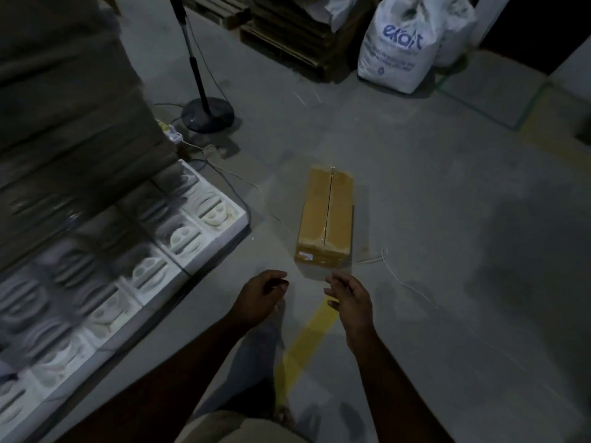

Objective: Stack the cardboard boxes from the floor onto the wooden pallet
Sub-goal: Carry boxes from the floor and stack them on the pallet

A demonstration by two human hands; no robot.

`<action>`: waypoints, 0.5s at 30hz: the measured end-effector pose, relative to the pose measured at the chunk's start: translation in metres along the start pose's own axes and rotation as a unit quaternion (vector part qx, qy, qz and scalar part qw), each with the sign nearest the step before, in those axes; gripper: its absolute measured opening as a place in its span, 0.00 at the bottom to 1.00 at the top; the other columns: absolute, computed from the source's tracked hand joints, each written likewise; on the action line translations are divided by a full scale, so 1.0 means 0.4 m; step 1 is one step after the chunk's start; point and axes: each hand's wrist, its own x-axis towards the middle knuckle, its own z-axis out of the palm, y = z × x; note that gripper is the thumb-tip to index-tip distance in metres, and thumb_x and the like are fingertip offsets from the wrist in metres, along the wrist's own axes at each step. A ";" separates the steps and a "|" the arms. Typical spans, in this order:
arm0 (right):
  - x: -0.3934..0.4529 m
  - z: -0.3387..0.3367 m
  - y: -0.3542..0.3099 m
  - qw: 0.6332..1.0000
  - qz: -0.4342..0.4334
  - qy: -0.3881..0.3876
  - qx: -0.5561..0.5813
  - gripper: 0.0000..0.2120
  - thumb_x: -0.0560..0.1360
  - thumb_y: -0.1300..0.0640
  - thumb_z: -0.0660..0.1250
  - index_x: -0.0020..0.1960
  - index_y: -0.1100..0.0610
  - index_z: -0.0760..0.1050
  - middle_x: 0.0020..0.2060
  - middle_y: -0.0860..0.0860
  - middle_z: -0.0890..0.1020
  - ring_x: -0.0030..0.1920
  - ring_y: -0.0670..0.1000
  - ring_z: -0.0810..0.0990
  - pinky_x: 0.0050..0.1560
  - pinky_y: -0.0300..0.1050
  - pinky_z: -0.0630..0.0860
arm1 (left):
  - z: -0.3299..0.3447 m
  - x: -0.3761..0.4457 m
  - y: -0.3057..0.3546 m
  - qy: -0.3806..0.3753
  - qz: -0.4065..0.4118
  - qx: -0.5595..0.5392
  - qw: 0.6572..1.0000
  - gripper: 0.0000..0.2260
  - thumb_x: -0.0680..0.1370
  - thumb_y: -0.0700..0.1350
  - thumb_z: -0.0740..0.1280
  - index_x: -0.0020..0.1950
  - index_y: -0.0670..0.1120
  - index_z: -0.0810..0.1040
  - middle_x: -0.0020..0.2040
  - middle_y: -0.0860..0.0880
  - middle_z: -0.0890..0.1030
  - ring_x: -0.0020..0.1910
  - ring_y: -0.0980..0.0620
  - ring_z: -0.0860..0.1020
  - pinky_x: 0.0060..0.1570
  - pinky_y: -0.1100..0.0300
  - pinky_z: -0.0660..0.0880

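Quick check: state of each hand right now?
Left hand: open, fingers curled, empty, short of the cardboard box.
Right hand: open, empty, also not touching the box.

A long tan cardboard box (top seam taped shut) lies flat on the floor.

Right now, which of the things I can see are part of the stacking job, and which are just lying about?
Part of the job:
cardboard box on the floor
left hand and right hand, both empty, reaching toward it

Just lying about:
fan stand
white sack
white foam trays
loose white cord
yellow floor line
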 end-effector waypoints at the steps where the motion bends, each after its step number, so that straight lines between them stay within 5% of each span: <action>1: 0.068 0.005 -0.011 1.000 0.010 0.008 -0.003 0.08 0.81 0.57 0.69 0.60 0.53 0.80 0.55 0.53 0.85 0.54 0.54 0.85 0.51 0.49 0.81 | 0.008 0.083 0.006 -0.002 -0.005 0.006 1.000 0.15 0.76 0.50 0.70 0.61 0.48 0.81 0.55 0.48 0.85 0.56 0.53 0.83 0.60 0.48 0.80; 6: 0.442 0.030 -0.020 0.996 0.078 0.043 -0.033 0.07 0.80 0.54 0.71 0.58 0.50 0.81 0.54 0.53 0.86 0.51 0.52 0.86 0.49 0.47 0.81 | 0.074 0.513 0.001 -0.019 -0.046 0.021 0.999 0.09 0.81 0.41 0.70 0.61 0.48 0.80 0.55 0.48 0.83 0.55 0.53 0.82 0.58 0.53 0.79; 10: 0.764 0.048 0.017 0.992 0.101 0.047 -0.067 0.09 0.80 0.53 0.70 0.59 0.52 0.81 0.54 0.53 0.85 0.54 0.54 0.84 0.53 0.50 0.81 | 0.161 0.820 -0.036 -0.037 -0.067 0.055 0.996 0.14 0.81 0.44 0.69 0.67 0.45 0.77 0.56 0.51 0.81 0.52 0.57 0.79 0.48 0.74 0.73; 15: 1.154 0.058 0.157 0.991 0.118 0.046 -0.052 0.10 0.82 0.67 0.63 0.59 0.60 0.80 0.58 0.59 0.83 0.59 0.57 0.82 0.63 0.46 0.79 | 0.299 1.153 -0.180 -0.048 -0.096 0.116 0.987 0.20 0.81 0.48 0.69 0.71 0.46 0.74 0.64 0.51 0.79 0.58 0.53 0.78 0.54 0.62 0.72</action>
